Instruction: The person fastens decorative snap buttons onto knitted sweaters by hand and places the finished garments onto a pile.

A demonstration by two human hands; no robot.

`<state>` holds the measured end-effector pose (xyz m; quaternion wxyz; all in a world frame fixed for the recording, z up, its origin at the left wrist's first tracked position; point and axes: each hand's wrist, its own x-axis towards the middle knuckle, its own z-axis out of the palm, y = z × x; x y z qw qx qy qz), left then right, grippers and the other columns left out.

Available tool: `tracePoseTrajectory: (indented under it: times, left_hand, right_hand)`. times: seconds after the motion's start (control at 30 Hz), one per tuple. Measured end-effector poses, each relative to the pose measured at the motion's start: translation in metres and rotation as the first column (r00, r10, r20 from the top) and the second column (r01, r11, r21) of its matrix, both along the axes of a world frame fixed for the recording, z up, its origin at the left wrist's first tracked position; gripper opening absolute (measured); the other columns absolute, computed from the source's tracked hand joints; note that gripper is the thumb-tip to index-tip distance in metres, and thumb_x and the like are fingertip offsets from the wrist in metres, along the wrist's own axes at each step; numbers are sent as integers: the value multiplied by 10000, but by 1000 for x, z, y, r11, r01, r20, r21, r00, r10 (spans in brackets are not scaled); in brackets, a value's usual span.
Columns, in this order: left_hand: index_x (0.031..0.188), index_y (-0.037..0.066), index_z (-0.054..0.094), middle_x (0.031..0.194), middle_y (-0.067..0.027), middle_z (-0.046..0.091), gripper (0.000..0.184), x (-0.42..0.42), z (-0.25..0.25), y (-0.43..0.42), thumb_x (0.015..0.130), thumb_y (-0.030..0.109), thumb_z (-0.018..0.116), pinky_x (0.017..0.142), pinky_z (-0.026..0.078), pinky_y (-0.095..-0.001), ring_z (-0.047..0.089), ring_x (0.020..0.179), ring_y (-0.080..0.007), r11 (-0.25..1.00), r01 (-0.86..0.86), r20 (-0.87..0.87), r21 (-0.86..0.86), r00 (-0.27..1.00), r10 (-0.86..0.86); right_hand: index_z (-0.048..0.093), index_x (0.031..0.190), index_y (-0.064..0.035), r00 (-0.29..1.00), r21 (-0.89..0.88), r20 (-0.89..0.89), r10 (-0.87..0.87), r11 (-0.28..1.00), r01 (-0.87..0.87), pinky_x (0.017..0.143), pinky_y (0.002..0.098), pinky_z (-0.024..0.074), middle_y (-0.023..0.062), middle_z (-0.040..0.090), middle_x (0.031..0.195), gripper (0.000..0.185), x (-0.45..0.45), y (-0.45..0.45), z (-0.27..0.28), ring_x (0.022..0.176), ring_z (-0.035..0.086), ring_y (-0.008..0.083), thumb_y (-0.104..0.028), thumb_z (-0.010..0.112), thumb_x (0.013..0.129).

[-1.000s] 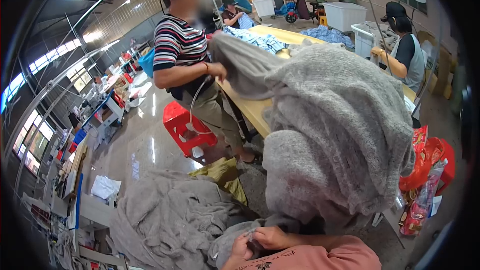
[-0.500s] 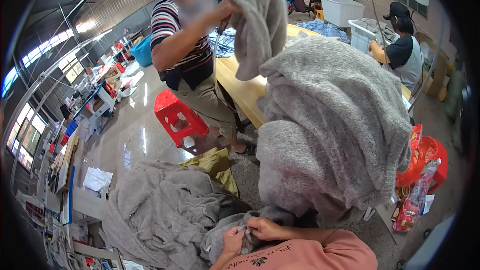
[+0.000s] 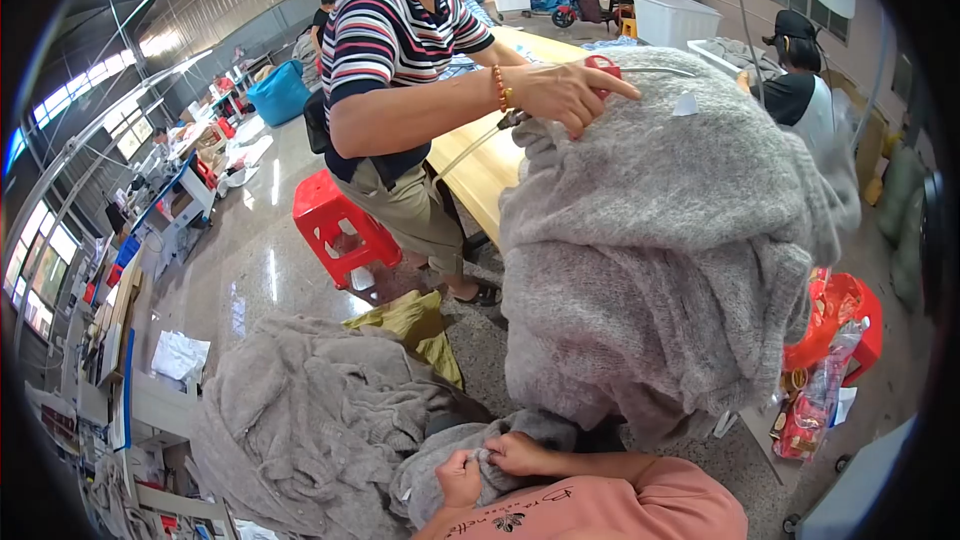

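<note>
At the bottom centre, my left hand [image 3: 460, 480] and my right hand [image 3: 517, 453] are close together, fingers closed on a grey knit garment [image 3: 428, 462] lying across my lap. Both pinch its fabric, the right hand just beyond the left. Beside them on the left spreads a large heap of grey knitwear [image 3: 300, 410]. A taller pile of grey knit garments [image 3: 660, 270] rises in front of me, over the end of a yellow table [image 3: 478, 175].
A co-worker in a striped top [image 3: 385, 50] reaches over the tall pile, a red object at the hand. Near that person's legs is a red stool [image 3: 340, 230]. A yellow sack [image 3: 415, 330] lies on the floor. Red bags [image 3: 835, 310] hang at the right; another person [image 3: 800, 70] works behind.
The co-worker has put the lifted grey garment onto the tall pile and now leans across it. My hands stay on the garment with little movement. The view has shifted slightly.
</note>
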<state>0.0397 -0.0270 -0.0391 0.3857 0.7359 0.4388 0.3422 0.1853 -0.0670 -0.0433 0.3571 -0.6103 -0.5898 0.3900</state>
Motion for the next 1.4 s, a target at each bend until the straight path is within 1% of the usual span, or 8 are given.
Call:
tracePoseTrajectory:
  times: [0.27,0.37,0.7,0.83,0.93,1.07,1.2,1.4]
  left_hand:
    - [718,19,566,635,-153,573,40,4,8,1,681,32,555,501,435,-362,566,553,-308,922,60,-196,382,980,18]
    - [752,11,579,660,-139,588,48,6,3,-1,714,38,565,515,442,-314,570,547,-215,998,-67,-2,-20,998,67]
    - [857,3,591,675,-57,595,126,19,-5,0,749,67,587,572,448,-258,540,622,-95,964,-18,295,-267,950,99]
    - [840,-16,584,678,-42,595,160,10,-7,-1,723,86,623,562,439,-246,522,613,-69,995,16,103,-95,995,-6]
    - [803,-42,595,689,-25,587,101,-8,-4,3,713,1,604,558,420,-207,518,624,-60,943,5,-61,-334,998,-28]
    - [764,-32,614,645,-13,575,81,-13,-3,6,687,-6,618,512,390,-195,489,573,-48,824,29,221,-565,968,117]
    - [755,-22,617,626,5,567,76,-4,17,1,679,-25,615,485,380,-194,472,541,-40,925,50,22,-377,999,-45]
    - [736,-14,613,611,19,562,46,-9,9,2,690,-21,610,470,371,-189,468,530,-33,857,103,80,-506,994,-72]
  right_hand:
    - [508,722,-34,990,31,59,-125,992,124,543,427,404,196,537,651,131,-9,11,-8,620,547,367,-163,502,700]
    - [514,739,-34,988,95,69,-135,987,129,536,407,411,191,534,630,134,-7,9,-8,606,552,352,-165,509,711]
    - [548,903,-32,978,240,-174,-116,958,156,573,338,442,150,576,706,185,7,0,7,645,585,273,-125,530,743]
    - [554,865,-31,919,215,-315,-235,926,310,561,305,429,126,571,678,160,10,5,-5,615,573,210,-125,533,737]
    - [564,889,-8,915,89,-330,-231,958,274,628,269,432,80,591,727,191,21,6,-10,709,556,123,-83,524,718]
    - [547,969,-16,962,-60,-274,13,998,-31,697,280,434,94,594,836,303,31,3,-36,790,564,150,-163,563,705]
    - [515,1023,-18,968,327,-146,202,934,-146,693,321,424,151,545,1000,449,28,-1,9,857,549,228,-272,666,684]
    - [559,784,-44,893,92,-407,192,981,-169,576,286,399,66,544,631,187,18,3,-4,602,487,122,-200,633,713]
